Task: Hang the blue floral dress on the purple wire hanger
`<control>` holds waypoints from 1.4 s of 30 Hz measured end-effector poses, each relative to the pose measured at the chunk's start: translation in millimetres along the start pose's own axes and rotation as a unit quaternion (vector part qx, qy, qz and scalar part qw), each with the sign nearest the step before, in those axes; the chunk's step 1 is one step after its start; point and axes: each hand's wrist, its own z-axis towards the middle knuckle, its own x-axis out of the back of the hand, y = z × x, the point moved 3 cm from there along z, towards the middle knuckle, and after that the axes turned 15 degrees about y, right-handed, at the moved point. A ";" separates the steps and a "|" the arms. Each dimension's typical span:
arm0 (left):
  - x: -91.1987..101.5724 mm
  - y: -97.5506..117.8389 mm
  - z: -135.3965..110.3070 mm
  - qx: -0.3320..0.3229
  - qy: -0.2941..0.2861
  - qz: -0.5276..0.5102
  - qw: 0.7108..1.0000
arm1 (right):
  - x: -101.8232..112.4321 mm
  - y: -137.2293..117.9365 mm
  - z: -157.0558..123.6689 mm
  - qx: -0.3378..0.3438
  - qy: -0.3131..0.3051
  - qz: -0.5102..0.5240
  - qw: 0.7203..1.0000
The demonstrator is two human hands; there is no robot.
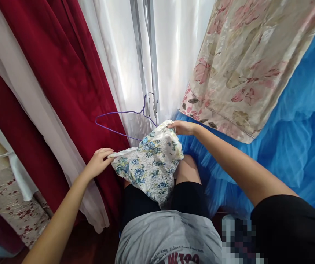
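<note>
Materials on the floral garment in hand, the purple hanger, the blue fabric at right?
The floral garment: thin woven cloth, matte, likely cotton or a blend; it crumples softly between left hand and right hand. The purple hanger: thin wire, apparently coated, judging by its slim even colour. The blue fabric: sheer netting, tulle-like; light shows through its gathers.

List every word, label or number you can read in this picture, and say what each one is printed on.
Grey T-shirt, small dark line of print: too small and blurred to read.
Same shirt, large red letters: cut off at the picture's bottom edge, unreadable.
Floral garment: none.
</note>
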 end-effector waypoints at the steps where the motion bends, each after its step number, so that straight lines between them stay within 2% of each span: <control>1: -2.1 -4.8 -0.9 0.014 0.002 -0.012 1.000 | -2.7 2.3 0.3 0.007 -0.007 -0.004 1.000; 3: -6.5 -5.8 -2.0 0.032 0.008 -0.039 0.999 | -7.4 6.6 2.6 0.029 -0.006 0.003 1.000; 6: -10.7 4.3 -1.9 0.047 0.010 -0.077 0.996 | -14.0 13.9 6.4 0.054 0.003 0.047 0.997; 9: -11.5 12.2 -0.3 0.040 -0.008 -0.077 0.996 | -22.1 25.5 7.2 0.032 0.002 0.095 0.995; 12: -8.7 11.1 -0.9 0.018 -0.034 -0.041 0.998 | -29.9 37.3 5.7 -0.005 0.018 0.129 0.991; 16: -1.0 1.5 -6.9 -0.002 -0.049 0.021 0.999 | -33.8 40.4 -0.6 0.004 0.005 0.154 0.988; 21: -1.9 -12.9 -4.4 -0.009 -0.060 0.115 0.991 | -17.1 24.1 -16.0 0.024 -0.001 0.137 0.990; 25: -6.1 -25.4 23.0 0.023 -0.041 0.203 0.978 | -9.2 9.2 -23.3 0.027 -0.017 0.069 0.997; 28: -5.3 -32.1 59.3 0.070 -0.009 0.276 0.959 | -12.5 3.6 -24.0 0.042 -0.054 0.029 0.997; 30: -6.3 -31.2 89.1 0.093 0.035 0.294 0.951 | -15.6 2.4 -24.3 0.053 -0.063 0.015 0.997; 33: -19.3 -19.3 135.6 0.108 0.128 0.212 0.963 | -19.9 2.0 -28.3 0.049 -0.065 0.012 0.997; 35: -36.0 -7.4 160.8 0.130 0.185 0.090 0.970 | -21.3 1.1 -32.4 0.038 -0.066 0.019 0.997; 36: -46.1 -1.6 169.7 0.155 0.194 0.026 0.968 | -20.9 0.6 -34.1 0.032 -0.064 0.023 0.997; 39: -72.5 15.6 178.7 0.213 0.151 -0.096 0.961 | -13.5 2.6 -37.5 0.017 -0.032 0.030 0.999; 42: -78.2 22.3 164.9 0.251 0.130 -0.103 0.954 | 2.8 15.3 -41.7 0.025 0.041 0.012 0.999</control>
